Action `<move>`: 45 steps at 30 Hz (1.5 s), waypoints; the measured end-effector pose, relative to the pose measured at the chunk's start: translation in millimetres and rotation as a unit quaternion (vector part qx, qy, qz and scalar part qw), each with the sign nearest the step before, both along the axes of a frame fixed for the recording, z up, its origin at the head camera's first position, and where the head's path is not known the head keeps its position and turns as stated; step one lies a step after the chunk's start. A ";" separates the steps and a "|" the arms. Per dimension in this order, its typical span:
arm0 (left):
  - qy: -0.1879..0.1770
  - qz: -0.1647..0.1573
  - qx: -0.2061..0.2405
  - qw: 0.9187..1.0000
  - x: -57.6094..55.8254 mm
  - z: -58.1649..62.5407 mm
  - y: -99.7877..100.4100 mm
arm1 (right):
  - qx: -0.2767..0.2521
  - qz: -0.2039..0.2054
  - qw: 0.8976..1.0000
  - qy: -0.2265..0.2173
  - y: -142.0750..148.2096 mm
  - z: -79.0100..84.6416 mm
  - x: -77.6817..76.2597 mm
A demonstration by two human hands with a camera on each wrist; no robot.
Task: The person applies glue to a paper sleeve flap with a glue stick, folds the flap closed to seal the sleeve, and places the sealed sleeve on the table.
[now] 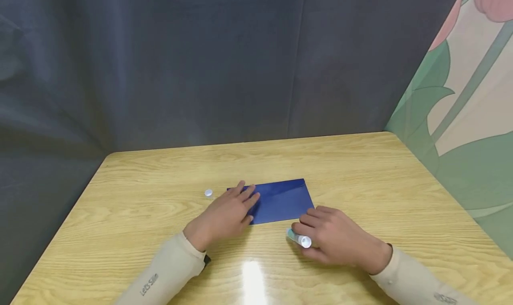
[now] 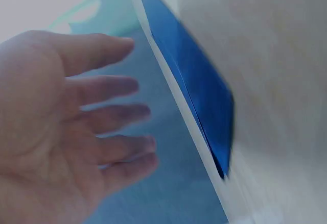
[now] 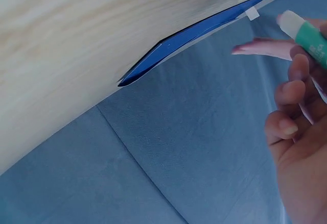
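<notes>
A blue envelope (image 1: 280,202) lies flat on the table, a fold line running near its far edge. My left hand (image 1: 228,211) is over the envelope's left end, fingers spread and fairly straight, hiding that corner. In the left wrist view this hand (image 2: 76,127) shows its palm and extended fingers beside the blue envelope (image 2: 189,66). Close to the envelope's near right corner, my right hand (image 1: 332,236) grips a glue stick (image 1: 298,238) in curled fingers. The right wrist view shows the green and white glue stick (image 3: 310,39) partly cut off by the frame edge.
A small white cap (image 1: 208,193) stands on the wooden table (image 1: 152,185) left of the envelope. Dark cloth (image 1: 208,73) hangs behind the table's far edge and along its left side. A flower-patterned wall (image 1: 473,118) borders the right side.
</notes>
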State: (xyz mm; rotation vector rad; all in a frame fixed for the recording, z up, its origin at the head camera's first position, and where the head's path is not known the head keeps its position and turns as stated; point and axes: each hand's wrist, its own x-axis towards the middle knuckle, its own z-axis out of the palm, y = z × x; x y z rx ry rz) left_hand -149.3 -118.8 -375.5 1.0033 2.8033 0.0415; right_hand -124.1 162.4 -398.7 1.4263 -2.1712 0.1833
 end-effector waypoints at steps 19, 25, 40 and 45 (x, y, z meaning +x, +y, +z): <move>0.165 -0.096 0.189 0.963 45.8 -13.1 25.6 | -0.056 0.018 0.998 -0.027 -14.9 -2.5 2.5; 0.204 -0.059 0.230 0.950 43.3 -12.7 23.5 | -0.093 0.000 0.993 -0.066 -10.4 0.7 0.8; 0.240 0.011 0.271 0.932 40.8 -11.2 20.5 | -0.093 -0.089 0.987 -0.098 -7.9 2.4 -0.9; 0.221 0.013 0.273 0.936 39.7 -11.7 22.0 | -0.079 -0.107 0.984 -0.118 -7.4 2.8 -0.8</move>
